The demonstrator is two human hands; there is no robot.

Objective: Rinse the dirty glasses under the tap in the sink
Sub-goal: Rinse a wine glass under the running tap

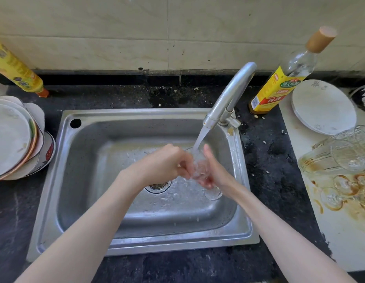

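Over on the far left of the counter a yellow bottle leans by the wall, and a stack of plates sits just beside the sink, close enough to be reached without stepping away, likely waiting for a wash of their own. At the middle of the basin the left hand meets the glass, its fingers curled at the rim as if rubbing it while the water runs; how firmly it grips I cannot tell through the splash. Beside it the right hand wraps the glass from the other side, thumb up, tilting the mouth towards the stream so water runs through it rather than off it. Both hands are thus together on the one glass, low over the drain, which keeps the splashing inside the basin. Above them the tap swings in from the back right corner and pours straight onto the glass. Further right stand a sauce bottle and a white plate, then the dirty glasses lying tipped over on the white board amid brown spills, near the right hand for the next pick. Most of the rinsing seems yet to come.
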